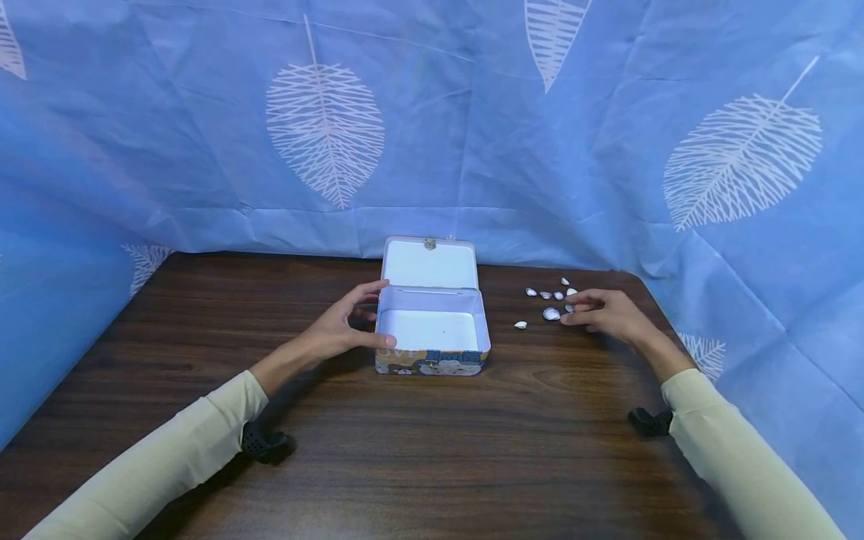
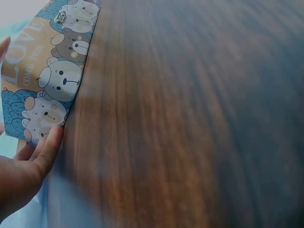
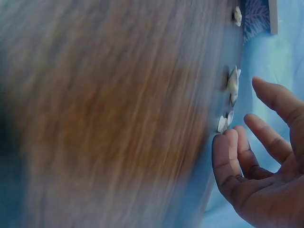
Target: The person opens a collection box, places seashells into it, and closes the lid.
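A rectangular tin box (image 1: 432, 364) with cartoon bears and lettering outside and a white inside stands upright in the head view, its lid (image 1: 425, 264) raised at the back. My left hand (image 1: 337, 322) holds the box by its left side, thumb at the front rim and fingers toward the back corner. Several small white seashells (image 1: 551, 314) lie loose to the right of the box. Over the right end of these shells is my right hand (image 1: 607, 313), thumb and fingers apart. In the right wrist view its fingertips are right by a shell (image 3: 222, 124), with nothing held.
The dark wood table (image 1: 405, 450) ends behind the box at a blue curtain (image 1: 472, 150) with white leaf prints, which also hangs along both sides. Another shell (image 1: 520, 325) lies apart, nearer the box. A black wrist device (image 1: 266, 444) sticks out below each sleeve.
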A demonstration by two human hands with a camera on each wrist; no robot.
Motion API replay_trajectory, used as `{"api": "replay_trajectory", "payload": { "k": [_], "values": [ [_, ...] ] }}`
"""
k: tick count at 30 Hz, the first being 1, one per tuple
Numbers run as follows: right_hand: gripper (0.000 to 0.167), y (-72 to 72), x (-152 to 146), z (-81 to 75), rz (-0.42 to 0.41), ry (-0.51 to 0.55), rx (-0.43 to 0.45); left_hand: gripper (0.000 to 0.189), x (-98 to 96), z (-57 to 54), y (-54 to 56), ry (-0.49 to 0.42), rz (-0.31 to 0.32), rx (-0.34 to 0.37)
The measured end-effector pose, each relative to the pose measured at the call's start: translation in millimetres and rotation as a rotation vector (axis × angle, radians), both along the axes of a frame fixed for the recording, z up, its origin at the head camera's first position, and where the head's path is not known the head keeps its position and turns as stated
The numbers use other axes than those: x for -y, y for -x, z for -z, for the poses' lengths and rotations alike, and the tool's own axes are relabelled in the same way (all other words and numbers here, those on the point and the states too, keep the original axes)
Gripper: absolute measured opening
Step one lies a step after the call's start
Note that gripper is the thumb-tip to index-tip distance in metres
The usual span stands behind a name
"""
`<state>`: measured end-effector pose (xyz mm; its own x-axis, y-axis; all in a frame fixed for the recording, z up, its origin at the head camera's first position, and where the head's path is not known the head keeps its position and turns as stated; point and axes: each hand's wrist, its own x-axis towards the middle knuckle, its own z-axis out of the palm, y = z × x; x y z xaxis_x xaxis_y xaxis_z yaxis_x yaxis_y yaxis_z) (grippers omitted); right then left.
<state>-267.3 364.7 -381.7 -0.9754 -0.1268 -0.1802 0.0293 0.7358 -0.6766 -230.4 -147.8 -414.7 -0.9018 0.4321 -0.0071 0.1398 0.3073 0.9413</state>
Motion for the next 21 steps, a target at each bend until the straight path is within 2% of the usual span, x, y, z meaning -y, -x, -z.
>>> {"api": "replay_trajectory", "payload": {
  "k": [11, 21],
  "values": [
    [0.074, 13.9, 13, 2.5, -0.059, -0.069, 0.043, 0.112, -1.6, -1.0, -0.2, 0.013, -0.001, 0.021],
    [0.061, 19.2, 19, 6.2, -0.056, -0.068, 0.051, 0.114, -0.7, 0.4, 1.1, 0.022, -0.001, 0.040]
  ]
}}
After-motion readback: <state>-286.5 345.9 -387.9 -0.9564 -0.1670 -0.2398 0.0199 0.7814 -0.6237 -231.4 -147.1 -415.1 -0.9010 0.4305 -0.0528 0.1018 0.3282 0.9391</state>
